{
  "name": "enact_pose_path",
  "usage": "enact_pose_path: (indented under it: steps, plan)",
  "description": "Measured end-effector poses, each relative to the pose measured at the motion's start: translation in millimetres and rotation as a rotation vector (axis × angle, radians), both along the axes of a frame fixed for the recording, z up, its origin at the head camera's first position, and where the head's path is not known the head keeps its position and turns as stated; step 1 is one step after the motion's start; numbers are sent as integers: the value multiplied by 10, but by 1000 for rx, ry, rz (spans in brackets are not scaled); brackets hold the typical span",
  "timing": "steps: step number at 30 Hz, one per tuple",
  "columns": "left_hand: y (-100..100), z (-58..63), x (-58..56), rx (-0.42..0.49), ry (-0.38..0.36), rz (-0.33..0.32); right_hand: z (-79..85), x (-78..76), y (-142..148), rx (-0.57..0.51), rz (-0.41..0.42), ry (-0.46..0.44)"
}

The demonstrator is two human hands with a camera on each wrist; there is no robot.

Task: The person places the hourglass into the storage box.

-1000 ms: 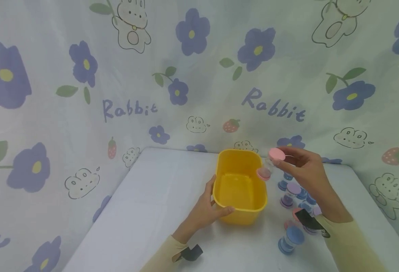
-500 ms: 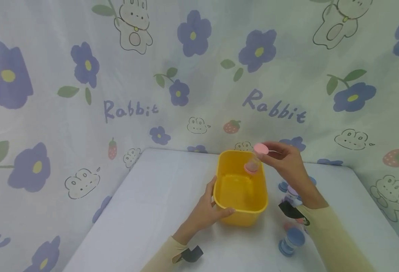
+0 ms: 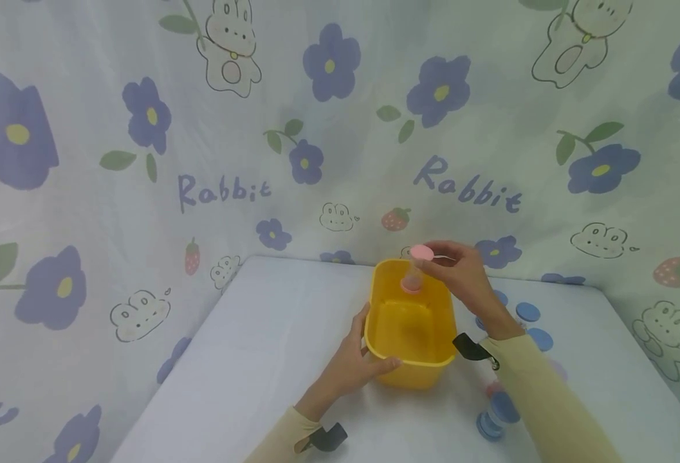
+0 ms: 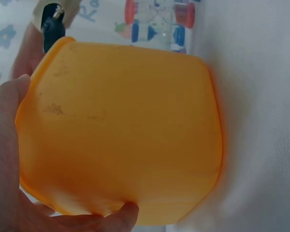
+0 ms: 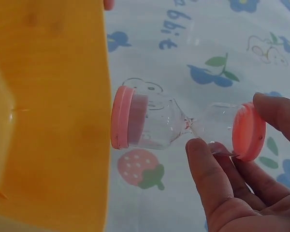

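A pink-capped hourglass [image 3: 412,283] hangs above the far part of a yellow plastic tub [image 3: 412,376]. My right hand [image 3: 466,276] pinches it by its upper end. In the right wrist view, thumb and fingers hold the hourglass [image 5: 157,121] near its narrow waist and one cap, with pinkish sand at the other end. My left hand [image 3: 351,363] grips the tub's near left rim, thumb over the edge. The left wrist view shows the tub's outer wall [image 4: 121,121] filling most of the picture, with left-hand fingers [image 4: 123,215] against it.
Several more hourglasses stand right of the tub, partly behind the right arm; a blue one [image 3: 503,408] is nearest the front. In the left wrist view, a blue-capped hourglass [image 4: 142,33] shows beyond the tub. A rabbit-print cloth [image 3: 340,128] hangs behind the white table [image 3: 247,341].
My right hand has carried the pink hourglass leftward, from the tub's right rim to over its far interior. The hourglass is now nearly upright. My left hand stays on the tub.
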State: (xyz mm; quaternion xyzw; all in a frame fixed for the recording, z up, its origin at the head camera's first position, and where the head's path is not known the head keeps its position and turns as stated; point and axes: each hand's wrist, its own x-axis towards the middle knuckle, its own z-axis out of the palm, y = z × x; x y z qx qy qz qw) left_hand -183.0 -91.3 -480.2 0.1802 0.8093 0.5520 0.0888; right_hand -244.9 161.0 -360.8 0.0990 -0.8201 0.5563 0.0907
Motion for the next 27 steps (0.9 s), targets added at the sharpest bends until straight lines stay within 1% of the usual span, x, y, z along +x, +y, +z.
enact_pose_path:
  steps: [7,14,18,22,27]
  plan:
    - [8,-9,0,3,4,-5,-61,-134,-79,19,-25,-81]
    - [3,6,12,12,9,-9,-99,-220,-172,20,-15,-116]
    - [-1,13,16,13,7,-10,-114,-267,-240,31,-21,-155]
    - [-7,22,20,7,1,-7,-119,-319,-308,44,-46,-232]
    - [-9,31,17,8,1,-16,-133,-353,-368,26,-48,-331]
